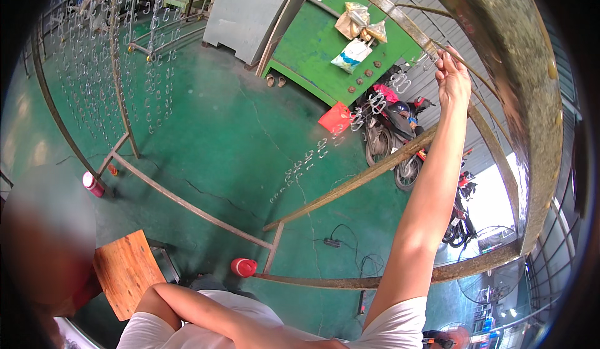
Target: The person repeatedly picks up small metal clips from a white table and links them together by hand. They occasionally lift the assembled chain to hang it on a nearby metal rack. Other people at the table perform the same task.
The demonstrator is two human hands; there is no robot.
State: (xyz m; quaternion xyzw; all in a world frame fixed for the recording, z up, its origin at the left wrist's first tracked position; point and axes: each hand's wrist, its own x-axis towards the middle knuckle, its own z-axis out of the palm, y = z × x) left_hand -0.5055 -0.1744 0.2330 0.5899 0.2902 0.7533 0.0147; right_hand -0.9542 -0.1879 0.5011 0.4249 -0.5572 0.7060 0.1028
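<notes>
My right arm reaches up at the right, and my right hand [454, 81] is raised to a metal rack's upper bar [409, 27]. Its fingers are closed together beside a thin rod [484, 77]; what they pinch is too small to make out. Next to that hand, strands of shiny metal S-shaped hooks [377, 102] hang linked together, running down toward the floor. My left forearm [212, 314] lies bent across my body, and its hand is out of sight below the lower edge.
Another person [47, 242] is at the left by a wooden stool [128, 274]. Many hook strands [94, 67] hang on a rack behind. A green table [306, 42] carries bags; motorbikes [400, 124] stand beside it. A red container [244, 267] sits near the rack's base bar [194, 205].
</notes>
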